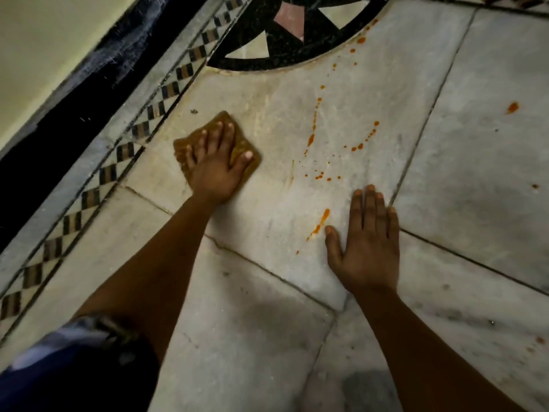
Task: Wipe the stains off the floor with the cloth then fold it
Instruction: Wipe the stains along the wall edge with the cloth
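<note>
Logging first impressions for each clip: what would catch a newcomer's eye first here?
The orange stains spattered across the pale marble floor, between the hands and up toward the black inlaid medallion at top. Next, the left hand pressing a brown cloth flat near the checkered border, while the right hand rests open beside an orange streak.

Middle of the cloth [237, 150] covered by the left hand [212, 171], only its brown edges showing. Black inlaid medallion [297, 52] cut off by the top edge. Dark blurred garment [59, 367] cropped at the lower left corner. Smallest orange stains [319, 175] too fine to count.
</note>
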`<action>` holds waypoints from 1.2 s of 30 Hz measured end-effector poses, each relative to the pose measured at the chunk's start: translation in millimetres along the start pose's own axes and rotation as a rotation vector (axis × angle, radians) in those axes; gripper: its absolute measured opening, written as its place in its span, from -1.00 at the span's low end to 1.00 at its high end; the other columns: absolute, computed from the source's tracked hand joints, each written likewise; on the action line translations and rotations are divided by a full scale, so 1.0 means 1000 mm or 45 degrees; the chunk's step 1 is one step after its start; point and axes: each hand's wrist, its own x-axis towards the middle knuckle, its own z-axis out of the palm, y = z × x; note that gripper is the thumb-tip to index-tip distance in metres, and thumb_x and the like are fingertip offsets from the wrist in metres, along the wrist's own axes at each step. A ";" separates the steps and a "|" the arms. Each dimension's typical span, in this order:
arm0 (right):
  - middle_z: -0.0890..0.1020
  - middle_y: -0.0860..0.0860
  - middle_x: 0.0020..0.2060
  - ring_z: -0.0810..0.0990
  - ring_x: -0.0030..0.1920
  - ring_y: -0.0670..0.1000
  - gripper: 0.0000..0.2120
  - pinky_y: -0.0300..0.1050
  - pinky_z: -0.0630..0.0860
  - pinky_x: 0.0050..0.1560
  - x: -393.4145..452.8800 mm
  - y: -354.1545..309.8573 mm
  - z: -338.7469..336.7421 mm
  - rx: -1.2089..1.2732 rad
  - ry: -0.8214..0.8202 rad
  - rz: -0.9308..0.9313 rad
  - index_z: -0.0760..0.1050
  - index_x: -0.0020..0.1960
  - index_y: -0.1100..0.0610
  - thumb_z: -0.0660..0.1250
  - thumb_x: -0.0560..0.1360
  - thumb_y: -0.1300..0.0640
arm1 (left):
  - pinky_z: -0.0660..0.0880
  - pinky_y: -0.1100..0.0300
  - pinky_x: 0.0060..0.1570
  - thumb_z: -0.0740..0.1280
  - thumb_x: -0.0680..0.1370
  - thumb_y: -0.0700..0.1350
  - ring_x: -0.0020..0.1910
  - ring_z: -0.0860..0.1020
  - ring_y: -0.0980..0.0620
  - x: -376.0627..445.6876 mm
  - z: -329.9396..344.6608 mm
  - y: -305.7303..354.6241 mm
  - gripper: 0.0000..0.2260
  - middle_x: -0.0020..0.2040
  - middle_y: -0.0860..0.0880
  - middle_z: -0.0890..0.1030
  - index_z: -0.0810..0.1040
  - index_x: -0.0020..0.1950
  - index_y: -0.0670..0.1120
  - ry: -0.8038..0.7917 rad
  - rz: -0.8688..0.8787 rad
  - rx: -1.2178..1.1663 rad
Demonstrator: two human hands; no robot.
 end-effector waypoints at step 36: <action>0.15 0.20 0.49 0.11 0.50 0.15 -0.27 0.05 -0.02 0.48 0.022 0.066 -0.011 0.025 0.021 0.103 0.08 0.50 0.26 -0.12 0.49 -0.19 | -0.20 -0.19 0.42 -0.25 0.42 0.38 0.52 -0.06 -0.20 -0.134 0.034 0.109 -0.23 0.56 -0.10 -0.05 -0.09 0.55 0.00 -0.008 0.179 0.106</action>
